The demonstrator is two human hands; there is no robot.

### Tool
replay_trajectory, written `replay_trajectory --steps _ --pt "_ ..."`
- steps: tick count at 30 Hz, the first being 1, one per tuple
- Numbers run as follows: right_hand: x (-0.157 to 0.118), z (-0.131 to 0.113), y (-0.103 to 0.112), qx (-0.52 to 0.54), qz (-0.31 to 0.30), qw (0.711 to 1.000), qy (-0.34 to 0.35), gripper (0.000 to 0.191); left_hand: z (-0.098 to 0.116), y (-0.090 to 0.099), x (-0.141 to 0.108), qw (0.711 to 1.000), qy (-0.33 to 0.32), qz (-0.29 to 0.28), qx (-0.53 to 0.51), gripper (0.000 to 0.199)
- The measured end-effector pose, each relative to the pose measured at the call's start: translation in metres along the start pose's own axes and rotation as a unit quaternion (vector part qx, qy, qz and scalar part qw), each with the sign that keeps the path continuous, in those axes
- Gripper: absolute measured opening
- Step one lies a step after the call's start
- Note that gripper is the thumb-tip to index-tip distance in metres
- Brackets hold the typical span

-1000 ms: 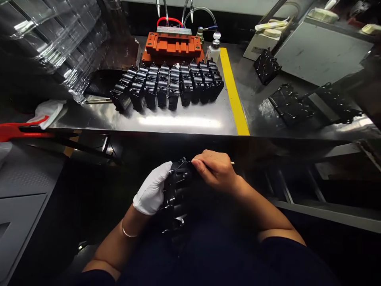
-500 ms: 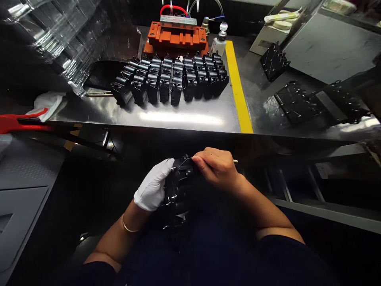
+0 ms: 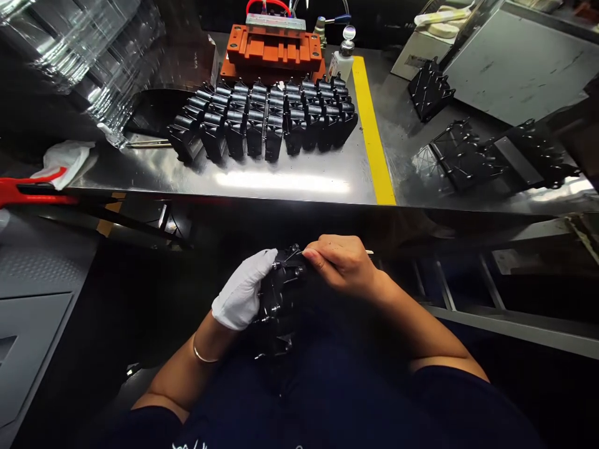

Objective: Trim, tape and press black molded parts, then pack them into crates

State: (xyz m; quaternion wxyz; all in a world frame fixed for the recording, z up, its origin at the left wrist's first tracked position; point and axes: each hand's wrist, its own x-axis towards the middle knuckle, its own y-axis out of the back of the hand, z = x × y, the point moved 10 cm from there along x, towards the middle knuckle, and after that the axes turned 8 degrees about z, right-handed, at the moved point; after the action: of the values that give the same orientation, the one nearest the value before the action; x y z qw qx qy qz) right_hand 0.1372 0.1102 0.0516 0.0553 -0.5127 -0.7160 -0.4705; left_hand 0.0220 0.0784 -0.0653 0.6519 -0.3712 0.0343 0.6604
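My left hand [image 3: 244, 288], in a white glove, is closed around the side of a black moulded plastic part [image 3: 276, 305] with raised posts and ribs. The part is held in front of my body, below the bench edge. Bare and closed in a pinch, my right hand [image 3: 344, 265] grips a thin tool [image 3: 370, 252] whose pale end sticks out behind the fingers. Its fingertips are close to the top of the part. A fine line shows between them and the part; whether the tip touches it I cannot tell.
Rows of black plastic parts [image 3: 255, 121] stand on the metal bench [image 3: 281, 182]. Behind them sit an orange fixture [image 3: 276, 48] and a pump bottle [image 3: 341, 63]. Yellow tape [image 3: 372, 131] crosses the bench; more black parts [image 3: 468, 153] lie right. Red-handled scissors-like tool [image 3: 35, 190] at left.
The view has shifted slightly, so the bench things sit a little higher and further left. Both hands keep their grips, and the right fingertips remain near the part's top.
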Motion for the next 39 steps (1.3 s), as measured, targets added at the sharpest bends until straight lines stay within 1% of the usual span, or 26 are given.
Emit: replay_trajectory --steps 7,10,12,14,15,17,19,22,26,29,32,36,39 --pt "-0.001 -0.002 0.000 0.034 -0.007 0.999 -0.001 0.024 -0.001 -0.003 0.000 1.000 0.000 0.006 -0.005 0.028" --pt "-0.002 -0.001 0.000 0.091 -0.021 0.995 -0.022 0.024 0.003 -0.008 -0.003 1.000 -0.010 0.000 0.008 0.029" --pt "-0.001 0.001 0.002 0.161 -0.030 0.985 -0.052 0.026 0.013 -0.012 -0.005 0.999 -0.039 -0.010 0.023 0.031" --pt "0.000 0.004 0.009 0.215 -0.013 0.973 -0.080 0.030 0.027 -0.013 -0.006 0.996 -0.077 -0.007 0.040 0.035" --pt "0.001 0.005 0.014 0.224 0.005 0.971 -0.085 0.030 0.034 -0.012 -0.006 0.994 -0.095 0.002 0.052 0.036" --pt "0.003 0.003 0.022 0.204 0.035 0.976 -0.068 0.026 0.046 -0.007 -0.006 0.988 -0.131 0.025 0.083 0.037" --pt "0.004 -0.004 0.021 0.155 0.036 0.987 -0.029 0.022 0.053 -0.004 -0.005 0.980 -0.152 0.039 0.121 0.035" --pt "0.003 -0.011 0.013 0.093 0.015 0.995 0.013 0.022 0.049 -0.002 -0.003 0.977 -0.141 0.024 0.158 0.036" --pt "0.002 -0.012 0.006 0.073 -0.010 0.997 0.018 0.024 0.039 -0.001 -0.002 0.978 -0.122 0.001 0.172 0.039" --pt "0.003 -0.012 0.002 0.102 -0.055 0.993 0.009 0.025 0.038 -0.001 -0.003 0.978 -0.119 -0.006 0.173 0.038" --pt "0.001 -0.011 -0.005 0.144 -0.113 0.983 -0.015 0.030 0.038 -0.001 -0.003 0.978 -0.120 -0.007 0.173 0.038" --pt "-0.004 -0.007 -0.012 0.187 -0.159 0.968 -0.052 0.037 0.034 -0.004 -0.005 0.979 -0.106 -0.022 0.171 0.038" --pt "-0.010 -0.005 -0.016 0.245 -0.198 0.947 -0.071 0.039 0.029 -0.009 -0.007 0.980 -0.088 -0.044 0.175 0.038"
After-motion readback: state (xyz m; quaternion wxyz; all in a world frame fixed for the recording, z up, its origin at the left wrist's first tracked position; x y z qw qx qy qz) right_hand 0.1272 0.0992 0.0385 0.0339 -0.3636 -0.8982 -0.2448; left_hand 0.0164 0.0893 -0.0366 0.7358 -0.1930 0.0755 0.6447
